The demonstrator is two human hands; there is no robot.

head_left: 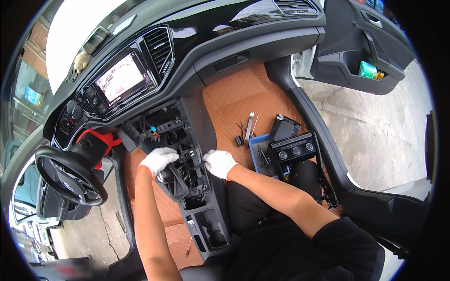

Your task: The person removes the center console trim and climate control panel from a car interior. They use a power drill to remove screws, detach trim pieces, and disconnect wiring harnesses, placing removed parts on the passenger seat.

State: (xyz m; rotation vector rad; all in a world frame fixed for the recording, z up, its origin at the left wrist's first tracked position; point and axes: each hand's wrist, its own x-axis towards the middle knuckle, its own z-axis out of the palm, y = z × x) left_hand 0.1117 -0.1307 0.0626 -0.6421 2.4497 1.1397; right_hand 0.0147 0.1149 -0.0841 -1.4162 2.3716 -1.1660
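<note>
While the left hand (161,160), gloved in white, bends its fingers over the front of the gear lever boot (179,186), the right hand (219,164), gloved alike, curls at the right edge of the exposed centre console (200,180). The left fingers are partly bent, the right ones more tightly; whether either set grips anything cannot be told. The boot sits at the left of the console opening, to the right of the steering wheel (70,175). Work here seems to call for light, even pressure from both sides, fingertips clear of the wiring (154,136), and no forcing of the plastic edges. Counted: two gloved hands, one boot, one steering wheel, one lit screen (121,78). In the footwell are one blue tray (258,138), one pair of pliers (240,135) and one black control panel (307,144) with three round dials (296,151).
</note>
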